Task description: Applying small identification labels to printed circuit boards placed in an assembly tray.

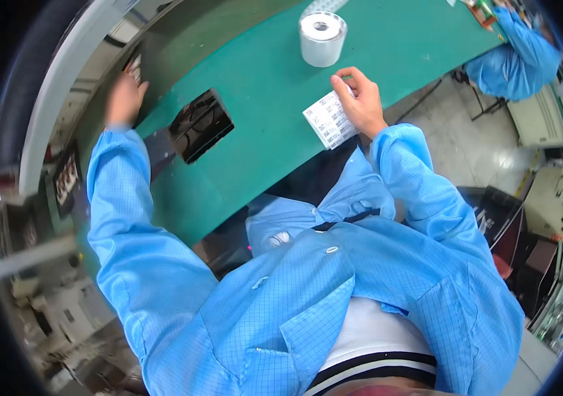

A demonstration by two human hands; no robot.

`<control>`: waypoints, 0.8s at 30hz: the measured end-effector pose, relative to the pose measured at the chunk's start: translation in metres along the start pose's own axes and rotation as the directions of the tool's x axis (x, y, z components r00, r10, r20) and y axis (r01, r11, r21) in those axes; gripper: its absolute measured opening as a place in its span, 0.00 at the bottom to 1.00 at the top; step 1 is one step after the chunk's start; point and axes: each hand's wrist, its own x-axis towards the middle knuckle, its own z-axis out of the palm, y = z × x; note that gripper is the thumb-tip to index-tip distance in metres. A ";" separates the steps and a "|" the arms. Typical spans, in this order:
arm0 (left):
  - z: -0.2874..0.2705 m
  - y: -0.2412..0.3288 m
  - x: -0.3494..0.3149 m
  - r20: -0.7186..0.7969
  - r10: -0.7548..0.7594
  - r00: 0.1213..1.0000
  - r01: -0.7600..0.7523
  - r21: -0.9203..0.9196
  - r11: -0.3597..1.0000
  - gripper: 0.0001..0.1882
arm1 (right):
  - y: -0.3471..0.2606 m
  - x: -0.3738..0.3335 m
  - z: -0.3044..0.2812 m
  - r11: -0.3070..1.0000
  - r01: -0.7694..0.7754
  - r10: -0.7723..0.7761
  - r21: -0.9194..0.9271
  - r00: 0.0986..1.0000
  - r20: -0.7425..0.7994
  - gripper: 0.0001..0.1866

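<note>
Head view, handling of a printed white sheet: your right hand [359, 99] has its fingers closed on the label sheet [329, 122], thumb and fingertips gathered at its upper right side; your left hand [125, 99], blurred at the far left, lies near a small coloured item [135, 68], and whether its fingers hold anything you cannot tell. As to progress, the sheet appears secured in your grip with its printed side up; no separate printed piece can be made out on the dark glossy panel [202, 125] or on the white roll [322, 39], so any further handling of the sheet seems yet to be done, though how much is left cannot be judged. The sheet is at the near edge of the green surface [261, 119], to the right of the panel and below the roll, apart from both; its upper and lower edges slant up to the right, roughly parallel to that near edge, and its free corner points left; your hand covers its right part, leaving its long axis undetermined.
</note>
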 end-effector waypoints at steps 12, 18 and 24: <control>-0.032 0.254 -0.179 0.013 0.293 0.956 -0.280 -0.251 0.927 0.09 | -0.089 -0.077 0.013 0.768 -0.235 0.067 0.595 0.955 0.290 0.09; -0.009 0.254 -0.216 0.063 0.380 0.923 -0.317 -0.435 0.843 0.09 | -0.093 -0.081 0.056 0.801 -0.309 0.090 0.512 0.909 0.406 0.07; 0.016 0.226 -0.210 0.077 -0.009 0.997 0.077 -0.997 -0.026 0.35 | -0.121 -0.052 0.094 0.848 -0.253 0.123 0.466 0.949 0.290 0.12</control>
